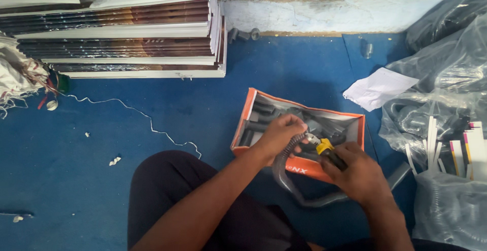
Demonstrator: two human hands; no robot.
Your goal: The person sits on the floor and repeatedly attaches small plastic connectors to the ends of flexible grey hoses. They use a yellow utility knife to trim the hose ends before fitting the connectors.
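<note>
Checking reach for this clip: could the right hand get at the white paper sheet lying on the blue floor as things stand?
Probably not right away. The right hand grips a yellow-handled tool, and the orange box lies partly between. The white paper sheet itself lies uncovered on the blue floor.

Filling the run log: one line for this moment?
left hand: grips grey ribbed hose | right hand: holds yellow-handled tool | orange box: open

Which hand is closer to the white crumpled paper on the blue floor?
Right. The right hand sits below the white crumpled paper; the left hand is farther left, over the orange cardboard box.
</note>
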